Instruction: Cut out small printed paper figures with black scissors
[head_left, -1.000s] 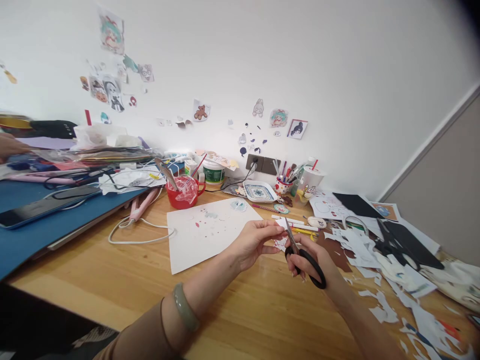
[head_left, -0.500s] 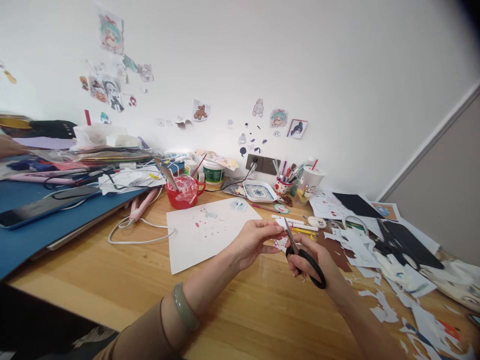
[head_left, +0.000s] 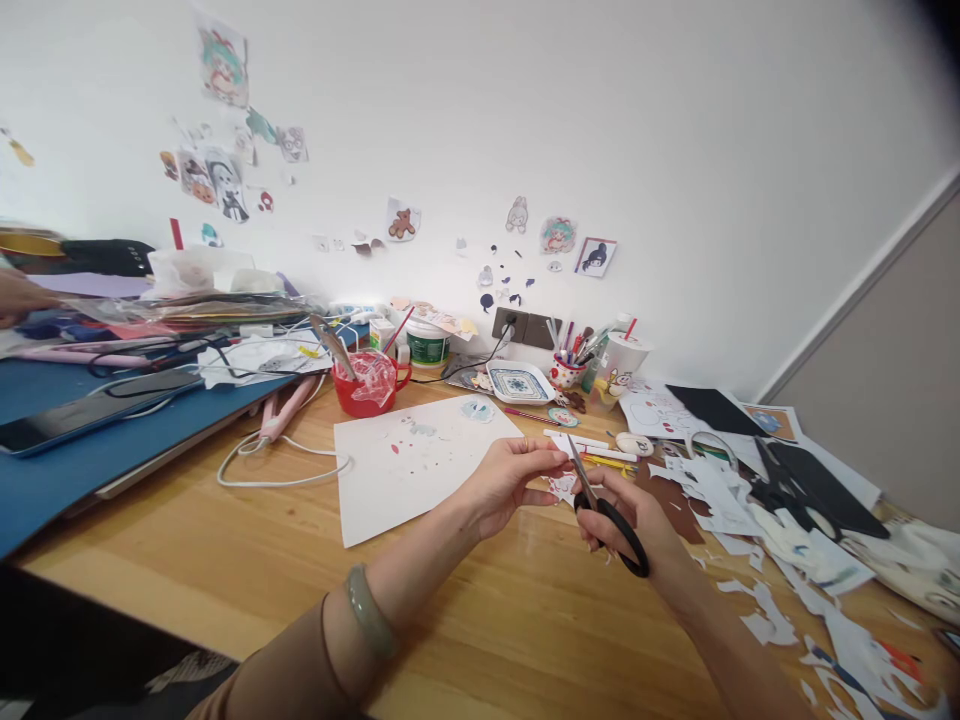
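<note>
My left hand (head_left: 501, 484) pinches a small piece of white paper (head_left: 561, 441) between thumb and fingertips, above the wooden table. Close by on the right, my right hand (head_left: 646, 515) has its fingers through the black handles of a pair of scissors (head_left: 628, 543). The metal blades point up and away from me, right beside the paper. Whether the blades touch the paper, I cannot tell. Behind my left wrist lies a white sheet (head_left: 390, 490) with tiny coloured cutouts on it.
Paper scraps (head_left: 769, 612) litter the right side near a second pair of scissors (head_left: 787, 485). White pens (head_left: 611, 453) lie beyond my hands. A red mug (head_left: 365, 390), a square dish (head_left: 520, 383) and a plastic cup (head_left: 619, 368) stand further back. Another person's hand (head_left: 21, 297) shows far left.
The scissors' handles have shifted very slightly in my right hand. My left hand stays nearly in place with the paper.
</note>
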